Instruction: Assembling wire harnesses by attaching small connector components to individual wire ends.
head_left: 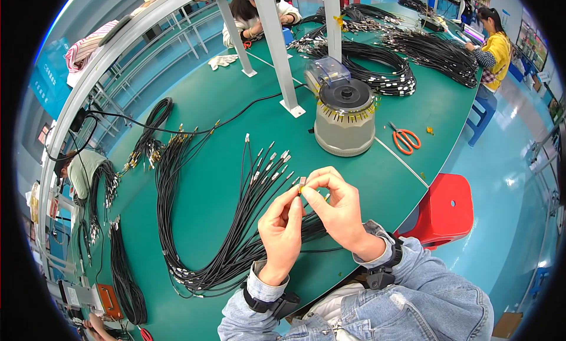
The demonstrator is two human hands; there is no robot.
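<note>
My left hand [280, 230] and my right hand [338, 210] meet above the green table, thumbs and forefingers pinched together. Between the fingertips is a small metal cable connector [302, 181] with a bit of yellow tape just below it. The fingers cover most of this cable end. Beneath and to the left of my hands lies a bundle of thin black cables [206, 277], bent in a wide U. Its loose ends, with white and metal tips, fan out just beyond my left hand.
Beyond my hands stands a round tape dispenser [344, 130] with yellow strips around its rim. Orange-handled scissors [405, 140] lie to its right. More cable coils [377, 67] cover the far table. Grey posts [276, 46] rise from it. A red stool [449, 206] stands at right; other people work around.
</note>
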